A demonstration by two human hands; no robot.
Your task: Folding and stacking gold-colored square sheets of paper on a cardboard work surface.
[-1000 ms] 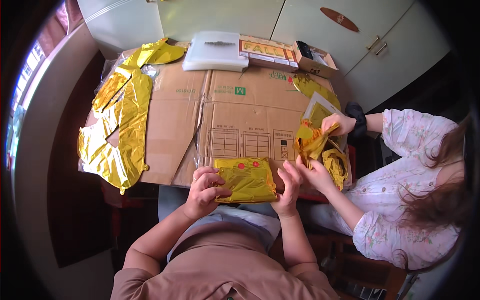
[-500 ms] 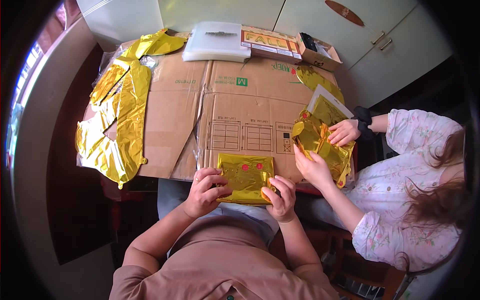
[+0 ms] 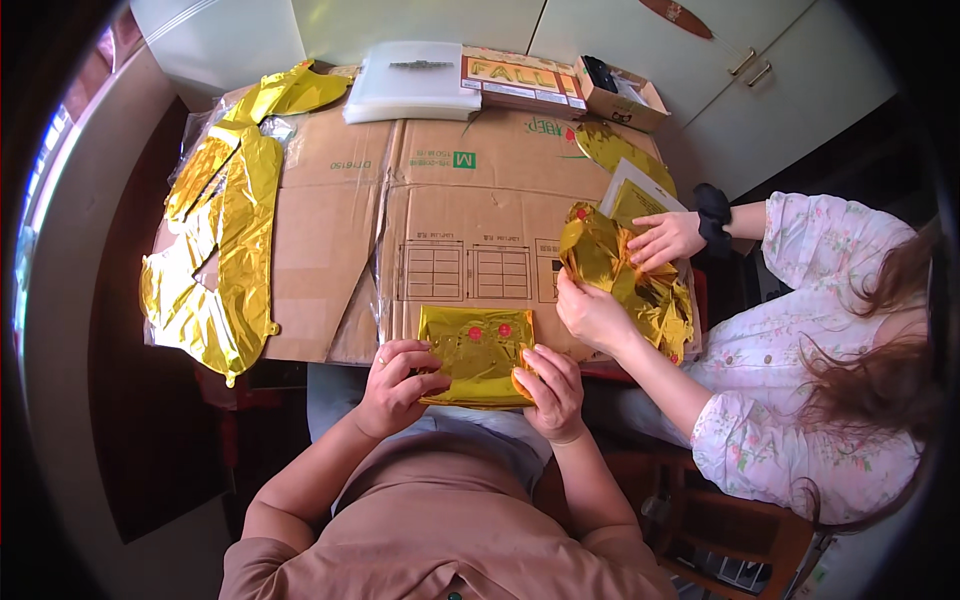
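Observation:
A folded gold foil balloon point(image 3: 470, 365) lies at the near edge of the cardboard-covered table, with two red round stickers on its upper face. My left hand point(image 3: 400, 385) grips its left edge, fingers curled over it. At its right edge my right hand point(image 3: 552, 392) pinches the foil, and an orange-gold fold shows by the fingertips. On the right, a co-worker's hands point(image 3: 630, 285) handle another gold foil balloon point(image 3: 590, 245), loosely crumpled and also marked with red stickers.
Flattened cardboard point(image 3: 325, 230) covers the table. Unfolded gold foil balloons point(image 3: 235, 300) lie along its left side. At the back are a stack of clear plastic sleeves point(image 3: 410, 85), a printed box point(image 3: 520, 80) and an open carton point(image 3: 625, 95). A white card point(image 3: 640, 185) lies near the co-worker.
The whole view has shifted slightly. My hands keep their hold on the folded balloon. The co-worker's hands have shifted the crumpled foil a little.

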